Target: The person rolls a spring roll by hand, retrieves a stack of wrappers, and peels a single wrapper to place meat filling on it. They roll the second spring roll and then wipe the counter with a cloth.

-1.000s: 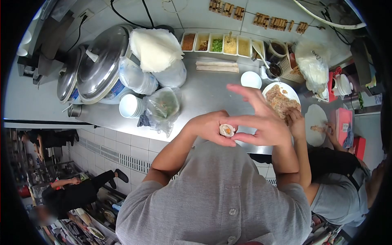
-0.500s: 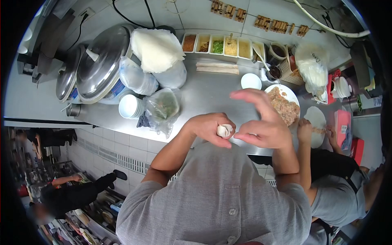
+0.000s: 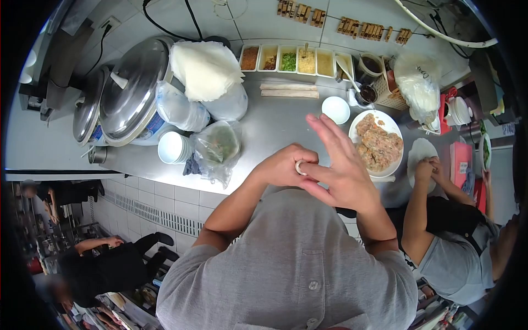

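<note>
My left hand (image 3: pixel 286 165) is curled round a small piece of white dough (image 3: pixel 300 168), most of which its fingers hide. My right hand (image 3: pixel 344 170) is spread, its fingers pointing up and away, and its thumb reaches to the dough at my left hand. Beyond my right hand, a white plate (image 3: pixel 400 144) holds a heap of minced filling (image 3: pixel 379 144). A small white bowl (image 3: pixel 335 110) stands just behind. Two long pale strips (image 3: pixel 289 91) lie farther back on the steel counter (image 3: pixel 275 124).
Seasoning trays (image 3: pixel 288 59) line the wall. Lidded pots (image 3: pixel 135 93), stacked cups (image 3: pixel 175 147) and a bag of greens (image 3: pixel 217 146) stand left. At right, a co-worker's hands (image 3: pixel 429 168) are over a white sheet (image 3: pixel 422 148). Another person (image 3: pixel 104 269) is at far left.
My right hand has turned, its fingers straightening and its thumb coming onto the dough, which is now more covered. The co-worker's hands have come together. The person at far left has shifted.
</note>
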`<state>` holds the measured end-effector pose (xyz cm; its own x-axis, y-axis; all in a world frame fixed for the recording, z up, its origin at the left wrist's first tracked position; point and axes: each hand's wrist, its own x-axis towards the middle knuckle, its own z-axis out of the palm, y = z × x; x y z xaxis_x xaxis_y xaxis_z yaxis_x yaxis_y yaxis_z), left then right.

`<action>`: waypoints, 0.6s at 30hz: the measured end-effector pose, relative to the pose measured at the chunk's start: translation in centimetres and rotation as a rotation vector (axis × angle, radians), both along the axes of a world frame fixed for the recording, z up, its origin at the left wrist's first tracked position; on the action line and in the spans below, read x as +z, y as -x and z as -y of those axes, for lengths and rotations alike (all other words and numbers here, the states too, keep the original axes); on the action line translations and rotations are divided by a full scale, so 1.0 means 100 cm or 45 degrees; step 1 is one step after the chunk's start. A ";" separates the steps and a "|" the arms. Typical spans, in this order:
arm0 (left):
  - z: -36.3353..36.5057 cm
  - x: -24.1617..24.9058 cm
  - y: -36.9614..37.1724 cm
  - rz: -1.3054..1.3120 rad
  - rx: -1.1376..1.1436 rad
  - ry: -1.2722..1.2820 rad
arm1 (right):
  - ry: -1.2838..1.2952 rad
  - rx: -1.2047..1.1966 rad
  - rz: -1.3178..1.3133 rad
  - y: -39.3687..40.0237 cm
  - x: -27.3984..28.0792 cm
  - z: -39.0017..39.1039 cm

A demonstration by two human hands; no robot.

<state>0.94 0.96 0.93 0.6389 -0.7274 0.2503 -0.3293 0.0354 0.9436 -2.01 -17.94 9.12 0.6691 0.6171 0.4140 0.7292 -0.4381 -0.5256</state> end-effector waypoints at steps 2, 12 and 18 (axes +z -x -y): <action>0.001 -0.007 0.002 -0.019 0.081 -0.073 | 0.056 -0.061 0.015 0.000 -0.004 -0.002; 0.013 -0.002 0.013 0.078 0.464 0.118 | -0.433 -0.177 -0.549 -0.002 -0.025 0.001; 0.010 0.002 0.015 -0.044 0.729 0.093 | -0.339 -0.291 0.033 0.011 -0.032 -0.005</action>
